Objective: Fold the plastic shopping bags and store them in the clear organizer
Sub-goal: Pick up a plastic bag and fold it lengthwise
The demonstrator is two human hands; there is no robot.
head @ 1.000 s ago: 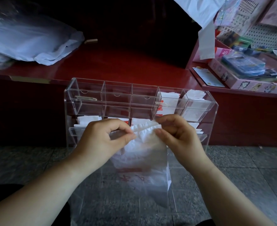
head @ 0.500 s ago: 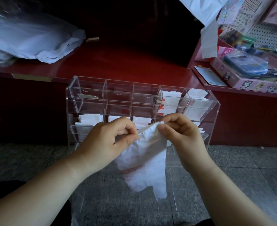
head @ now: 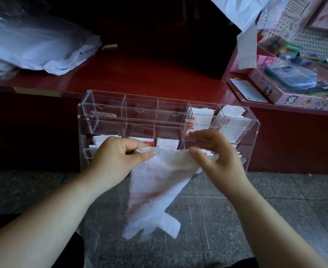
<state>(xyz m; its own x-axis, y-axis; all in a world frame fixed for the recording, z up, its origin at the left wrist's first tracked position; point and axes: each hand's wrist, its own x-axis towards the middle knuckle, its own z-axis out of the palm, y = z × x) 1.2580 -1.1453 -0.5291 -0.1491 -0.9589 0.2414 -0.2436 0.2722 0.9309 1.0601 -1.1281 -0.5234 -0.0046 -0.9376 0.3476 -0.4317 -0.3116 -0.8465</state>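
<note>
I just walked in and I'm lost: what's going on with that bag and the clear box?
A person is folding a white bag in front of a clear organizer. The left hand pinches its top edge. The right hand is at the other corner, too blurred to tell whether it grips. The bag hangs loose, not yet folded small. Folded bags already sit in the top row's two right compartments and in the row below.

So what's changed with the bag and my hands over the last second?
The right hand has opened its fingers and released its pinch. The plastic bag is drawn out wider along its top. The left hand still pinches the top edge, and the clear organizer is unchanged.
</note>
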